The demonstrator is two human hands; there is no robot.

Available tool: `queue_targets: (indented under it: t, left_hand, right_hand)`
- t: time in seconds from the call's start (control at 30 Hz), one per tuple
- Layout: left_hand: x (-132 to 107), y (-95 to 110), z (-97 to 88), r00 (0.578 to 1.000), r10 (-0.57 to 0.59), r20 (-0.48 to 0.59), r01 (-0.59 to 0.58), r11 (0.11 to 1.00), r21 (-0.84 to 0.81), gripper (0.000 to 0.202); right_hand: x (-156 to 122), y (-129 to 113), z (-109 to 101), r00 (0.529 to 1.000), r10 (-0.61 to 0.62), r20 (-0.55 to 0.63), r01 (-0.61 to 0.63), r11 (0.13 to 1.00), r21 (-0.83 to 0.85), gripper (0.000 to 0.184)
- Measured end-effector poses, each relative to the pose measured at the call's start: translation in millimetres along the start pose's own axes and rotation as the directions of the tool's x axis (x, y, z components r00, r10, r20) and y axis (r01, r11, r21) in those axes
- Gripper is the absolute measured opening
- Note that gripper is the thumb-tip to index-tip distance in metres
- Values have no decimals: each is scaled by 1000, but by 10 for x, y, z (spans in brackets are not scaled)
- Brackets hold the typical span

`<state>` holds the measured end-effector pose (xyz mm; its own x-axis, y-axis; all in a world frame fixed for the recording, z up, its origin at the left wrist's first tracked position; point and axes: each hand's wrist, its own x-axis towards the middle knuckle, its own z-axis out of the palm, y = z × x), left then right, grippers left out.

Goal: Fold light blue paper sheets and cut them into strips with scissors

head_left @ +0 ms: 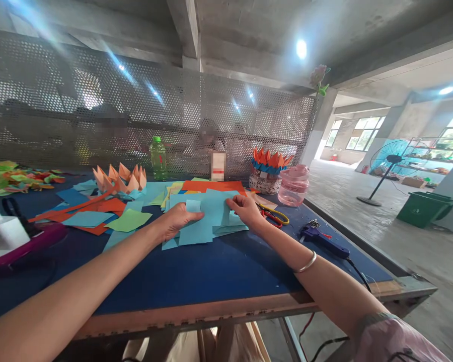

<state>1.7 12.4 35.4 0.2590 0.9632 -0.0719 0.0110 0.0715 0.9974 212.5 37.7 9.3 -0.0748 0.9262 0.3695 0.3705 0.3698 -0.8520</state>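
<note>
My left hand is closed on light blue paper, its thumb pressed on the sheet beside a small pale blue square. At the upper right edge of a light blue paper sheet, my right hand pinches with thumb and forefinger. More blue sheets lie under and behind the held paper, so I cannot tell how many sheets the fingers grip. Beyond them rests an orange sheet. Scissors with yellow and red handles lie just right of my right hand.
Folded orange paper points form a ring at left, near loose paper. A green bottle, pink jug and decorated pot stand behind. A blue glue gun lies right; a white plug sits left.
</note>
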Motion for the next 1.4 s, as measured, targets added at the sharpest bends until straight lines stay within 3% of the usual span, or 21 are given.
queue_targets:
  t: [0.23, 0.4, 0.5, 0.6, 0.7, 0.77, 0.97, 1.13, 1.3, 1.4]
  left_hand:
    - [7, 52, -45, 991, -47, -127, 48, 999, 4, 26]
    - [45, 81, -109, 977, -18, -212, 8, 999, -49, 26]
    - [40, 68, -109, 979, -21, -204, 11, 999, -53, 27]
    - [15, 42, -76, 985, -13, -172, 6, 999, -43, 30]
    - [-7, 20, -37, 994, -4, -106, 1, 1000, -26, 36]
    - [-5, 9, -28, 997, 16, -75, -16, 1000, 1, 41]
    - [63, 1, -95, 979, 91, -183, -88, 996, 24, 48]
    - [58, 5, -117, 970, 95, -221, -84, 995, 61, 45]
    - [52, -9, -100, 977, 103, -185, -86, 992, 95, 43]
    - [67, -22, -103, 978, 107, -178, -85, 988, 131, 42]
  right_hand:
    - [122, 139, -179, 994, 50, -102, -65, 987, -148, 29]
    - [144, 191, -356, 992, 104, -68, -121, 931, -345, 20]
    - [92, 138, -360, 996, 81, -48, -93, 916, -391, 20]
    - [38, 38, -252, 1000, 5, -7, -7, 933, -359, 8]
    - [10, -28, -99, 996, -17, 90, 42, 957, -288, 34]
    - [15, -30, -41, 993, -11, 121, 43, 965, -260, 42]
    - [126, 62, -268, 997, 41, 67, -19, 956, -294, 36]
    - [137, 106, -494, 980, 136, 147, -65, 910, -409, 21]
    - [107, 95, -463, 976, 138, 168, -39, 871, -489, 53]
    - [104, 126, -403, 981, 124, 147, -32, 861, -508, 50]
